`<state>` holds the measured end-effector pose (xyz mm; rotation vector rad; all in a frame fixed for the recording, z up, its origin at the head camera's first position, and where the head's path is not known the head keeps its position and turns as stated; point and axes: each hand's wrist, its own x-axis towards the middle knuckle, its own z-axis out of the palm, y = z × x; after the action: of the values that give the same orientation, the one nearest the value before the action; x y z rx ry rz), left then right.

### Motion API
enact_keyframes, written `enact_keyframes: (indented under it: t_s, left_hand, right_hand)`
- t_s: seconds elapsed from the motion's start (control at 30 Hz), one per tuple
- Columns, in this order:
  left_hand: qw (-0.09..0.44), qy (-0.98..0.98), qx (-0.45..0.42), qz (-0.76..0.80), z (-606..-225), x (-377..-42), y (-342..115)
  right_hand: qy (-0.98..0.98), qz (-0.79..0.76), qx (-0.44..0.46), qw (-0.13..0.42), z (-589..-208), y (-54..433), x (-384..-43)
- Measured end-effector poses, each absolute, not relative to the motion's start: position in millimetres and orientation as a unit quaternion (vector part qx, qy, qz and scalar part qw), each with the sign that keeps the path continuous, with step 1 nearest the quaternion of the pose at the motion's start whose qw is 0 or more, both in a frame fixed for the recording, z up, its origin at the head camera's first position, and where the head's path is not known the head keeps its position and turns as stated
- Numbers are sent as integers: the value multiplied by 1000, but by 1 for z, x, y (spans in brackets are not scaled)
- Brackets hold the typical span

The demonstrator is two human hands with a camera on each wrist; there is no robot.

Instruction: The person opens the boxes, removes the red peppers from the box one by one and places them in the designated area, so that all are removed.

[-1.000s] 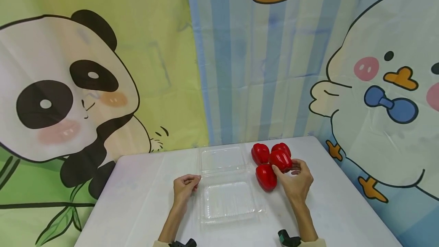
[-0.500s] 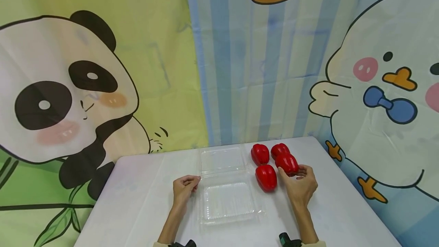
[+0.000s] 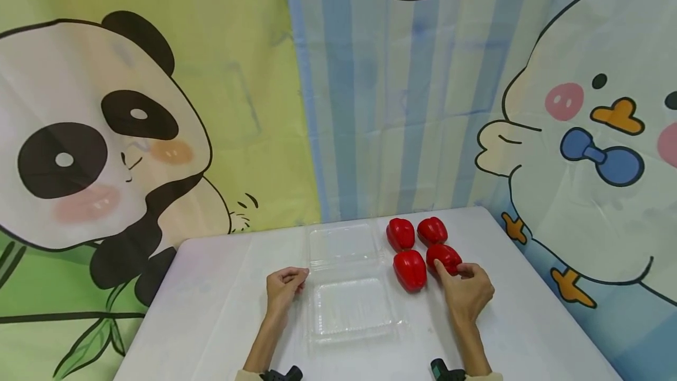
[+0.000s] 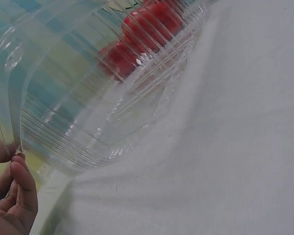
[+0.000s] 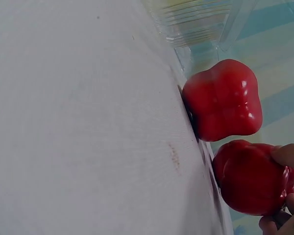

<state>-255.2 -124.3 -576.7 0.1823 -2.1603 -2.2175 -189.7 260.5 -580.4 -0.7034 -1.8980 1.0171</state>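
My left hand (image 3: 282,294) pinches the left edge of a clear plastic clamshell container (image 3: 353,310) between thumb and fingertips. The container lies open, its other half flat behind the near one. In the left wrist view its ribbed wall (image 4: 63,144) rises from the table beside the fingers. On the right, my right hand (image 3: 468,294) grips a glossy red bell pepper (image 3: 443,256), thumb on one side and fingers on the other. That pepper (image 5: 252,181) sits low at the tabletop, next to another red bell pepper (image 5: 225,100) in the right wrist view.
Two more red bell peppers stand behind, one at the back left (image 3: 400,234) and one at the back right (image 3: 432,230). The white table (image 3: 529,322) ends at a cartoon-printed curtain (image 3: 365,104). Black wrist cameras sit on both forearms.
My right hand has moved right and toward me with its pepper, setting it apart from the others and lower. The left hand stays at the container's edge.
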Motion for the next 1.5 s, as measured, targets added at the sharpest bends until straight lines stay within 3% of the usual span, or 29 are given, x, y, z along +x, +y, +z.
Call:
enact_keyframes:
  t_s: [0.47, 1.07, 1.5]
  left_hand:
    - [21, -696, 70, -715, -577, -255, -125]
    - [28, -688, 57, -723, -578, -254, -123]
    - [26, -687, 47, -725, -580, -256, -125]
  right_hand:
    - [-747, 414, -323, 409, -584, 262, -184]
    - [-778, 461, -329, 271, -584, 259, -177]
    - [-804, 437, -336, 224, -571, 261, -178]
